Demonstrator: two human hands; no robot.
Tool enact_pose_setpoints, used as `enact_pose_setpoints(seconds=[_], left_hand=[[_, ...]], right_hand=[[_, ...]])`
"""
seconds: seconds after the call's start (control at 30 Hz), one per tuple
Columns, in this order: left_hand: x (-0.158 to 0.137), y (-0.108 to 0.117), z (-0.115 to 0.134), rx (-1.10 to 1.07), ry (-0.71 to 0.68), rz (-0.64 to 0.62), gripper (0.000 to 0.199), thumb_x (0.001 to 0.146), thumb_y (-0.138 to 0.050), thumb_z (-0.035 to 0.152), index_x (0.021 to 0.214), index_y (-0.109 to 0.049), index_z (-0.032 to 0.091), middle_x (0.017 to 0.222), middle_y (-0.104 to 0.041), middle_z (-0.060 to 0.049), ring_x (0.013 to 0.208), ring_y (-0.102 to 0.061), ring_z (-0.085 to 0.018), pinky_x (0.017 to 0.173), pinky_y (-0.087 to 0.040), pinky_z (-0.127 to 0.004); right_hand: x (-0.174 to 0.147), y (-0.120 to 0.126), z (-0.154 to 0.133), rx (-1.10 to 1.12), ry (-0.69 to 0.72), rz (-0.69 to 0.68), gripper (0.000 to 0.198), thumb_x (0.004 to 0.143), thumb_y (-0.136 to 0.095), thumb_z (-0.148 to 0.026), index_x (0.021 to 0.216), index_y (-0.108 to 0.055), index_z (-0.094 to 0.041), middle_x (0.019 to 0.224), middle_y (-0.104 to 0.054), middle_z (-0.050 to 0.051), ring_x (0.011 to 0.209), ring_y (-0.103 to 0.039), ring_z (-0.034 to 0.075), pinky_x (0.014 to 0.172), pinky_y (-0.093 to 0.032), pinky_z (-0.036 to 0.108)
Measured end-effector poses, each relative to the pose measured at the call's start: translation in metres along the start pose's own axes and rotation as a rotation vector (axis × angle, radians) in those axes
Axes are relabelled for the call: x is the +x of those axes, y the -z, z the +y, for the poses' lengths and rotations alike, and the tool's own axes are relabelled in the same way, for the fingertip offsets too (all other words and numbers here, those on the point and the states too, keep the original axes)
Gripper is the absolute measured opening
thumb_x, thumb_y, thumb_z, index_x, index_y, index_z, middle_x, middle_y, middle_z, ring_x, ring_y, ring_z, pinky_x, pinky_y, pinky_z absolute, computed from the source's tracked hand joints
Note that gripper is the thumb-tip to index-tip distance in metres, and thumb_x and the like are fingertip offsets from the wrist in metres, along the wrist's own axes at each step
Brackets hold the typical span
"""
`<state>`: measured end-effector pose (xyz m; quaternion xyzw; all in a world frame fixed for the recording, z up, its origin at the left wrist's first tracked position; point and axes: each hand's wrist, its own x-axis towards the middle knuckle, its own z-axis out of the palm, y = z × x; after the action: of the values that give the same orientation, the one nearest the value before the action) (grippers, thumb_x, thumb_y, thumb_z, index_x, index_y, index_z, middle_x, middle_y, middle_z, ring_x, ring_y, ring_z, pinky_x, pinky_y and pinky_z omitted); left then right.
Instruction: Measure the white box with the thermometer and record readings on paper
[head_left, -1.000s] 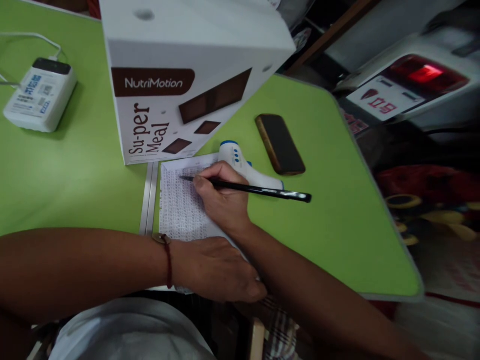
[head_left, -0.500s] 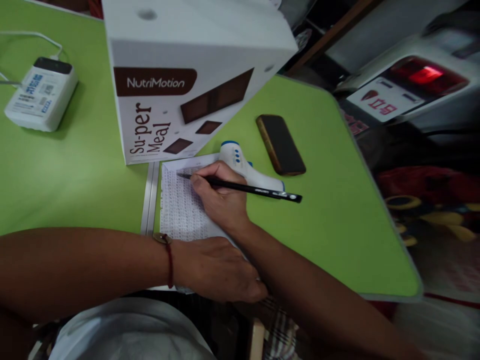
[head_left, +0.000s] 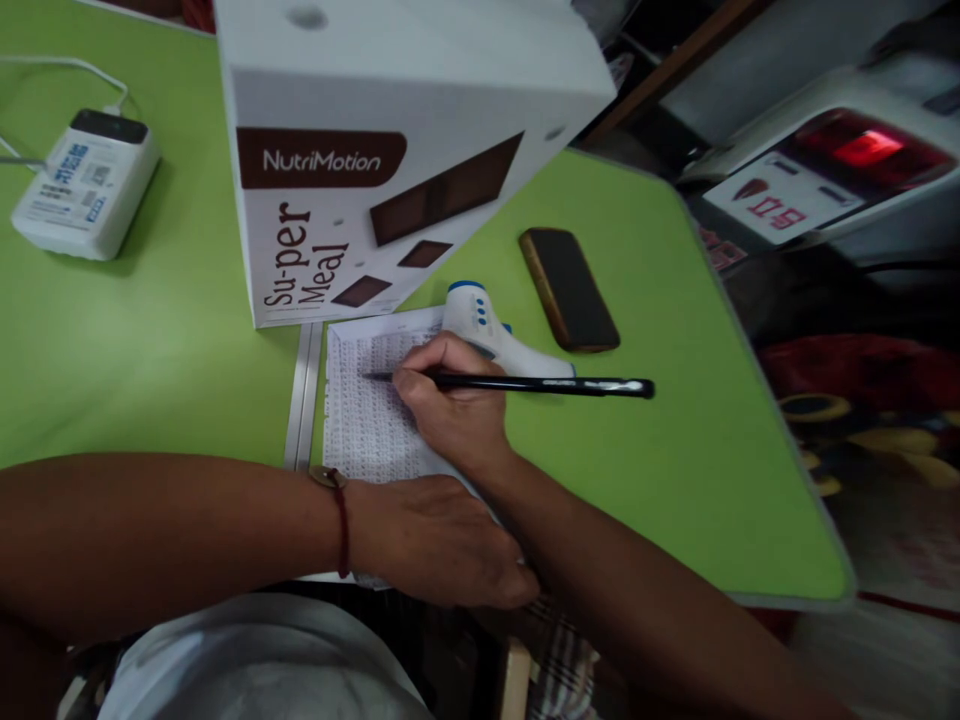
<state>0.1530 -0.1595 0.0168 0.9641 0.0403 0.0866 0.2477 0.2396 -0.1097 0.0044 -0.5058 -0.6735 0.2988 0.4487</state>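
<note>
My right hand (head_left: 457,405) is closed around a black pen (head_left: 547,384), thumb and forefinger near its tip. The tip points left at a sheet of paper (head_left: 375,430) covered in rows of small handwriting; whether it touches cannot be made out. My left hand (head_left: 442,540), a dark red cord bracelet (head_left: 343,525) at its wrist, rests back up across the sheet's lower part. Its fingertips are turned under and hidden beside my right forearm. Just beyond my right hand lies a white and blue infrared thermometer (head_left: 480,318), partly covered by that hand.
A tall white NutriMotion box (head_left: 315,230) stands at the paper's far edge. On the green table (head_left: 675,450) are a phone (head_left: 574,290) at right and a white adapter (head_left: 86,190) with cables at left. A white machine with a red display (head_left: 870,150) is beyond the table.
The pen has swung in my right hand, its rear end lower and farther right, and its tip sits slightly lower on the page. The whole view has shifted a little; my left hand stays put.
</note>
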Motion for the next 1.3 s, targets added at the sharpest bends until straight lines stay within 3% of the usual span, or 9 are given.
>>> enact_pose_setpoints(seconds=[0.27,0.43,0.87,1.07,1.3], left_hand=[[0.000,-0.006,-0.002,0.004,-0.043,0.111,0.012,0.089,-0.072,0.011,0.078,-0.070,0.017,0.067,-0.071,0.002,0.055,-0.062,-0.013,0.044,-0.030,-0.031],[0.001,-0.004,-0.001,0.012,-0.024,0.065,0.010,0.091,-0.072,0.013,0.081,-0.072,0.017,0.068,-0.072,0.002,0.056,-0.062,-0.013,0.044,-0.030,-0.031],[-0.001,-0.010,-0.002,0.033,-0.057,0.163,0.012,0.088,-0.074,0.012,0.078,-0.070,0.017,0.063,-0.069,0.002,0.054,-0.062,-0.013,0.043,-0.029,-0.031],[-0.001,-0.008,-0.001,0.010,-0.033,0.095,0.010,0.091,-0.071,0.013,0.082,-0.071,0.017,0.067,-0.071,0.002,0.056,-0.062,-0.013,0.042,-0.027,-0.031],[-0.001,-0.012,-0.002,0.007,-0.031,0.137,0.009,0.090,-0.071,0.013,0.083,-0.071,0.018,0.067,-0.071,0.001,0.056,-0.063,-0.013,0.043,-0.027,-0.030]], right_hand=[[-0.001,-0.001,-0.003,0.020,0.008,-0.032,0.011,0.068,-0.058,-0.022,0.059,-0.052,-0.024,0.053,-0.053,-0.006,0.051,-0.042,0.010,0.048,-0.037,0.026],[-0.002,-0.002,-0.003,0.021,-0.015,-0.061,0.010,0.069,-0.058,-0.024,0.061,-0.053,-0.024,0.054,-0.053,-0.006,0.052,-0.042,0.011,0.049,-0.037,0.026],[-0.001,-0.002,-0.003,0.025,-0.002,-0.074,0.010,0.067,-0.058,-0.025,0.060,-0.051,-0.024,0.053,-0.052,-0.006,0.050,-0.041,0.010,0.047,-0.034,0.026],[0.000,-0.002,-0.004,0.025,0.003,-0.027,0.010,0.067,-0.057,-0.025,0.059,-0.051,-0.024,0.051,-0.051,-0.006,0.049,-0.041,0.010,0.046,-0.033,0.025],[0.000,-0.001,-0.002,0.022,-0.012,-0.044,0.011,0.066,-0.057,-0.024,0.058,-0.050,-0.024,0.050,-0.051,-0.006,0.049,-0.041,0.010,0.047,-0.034,0.026]])
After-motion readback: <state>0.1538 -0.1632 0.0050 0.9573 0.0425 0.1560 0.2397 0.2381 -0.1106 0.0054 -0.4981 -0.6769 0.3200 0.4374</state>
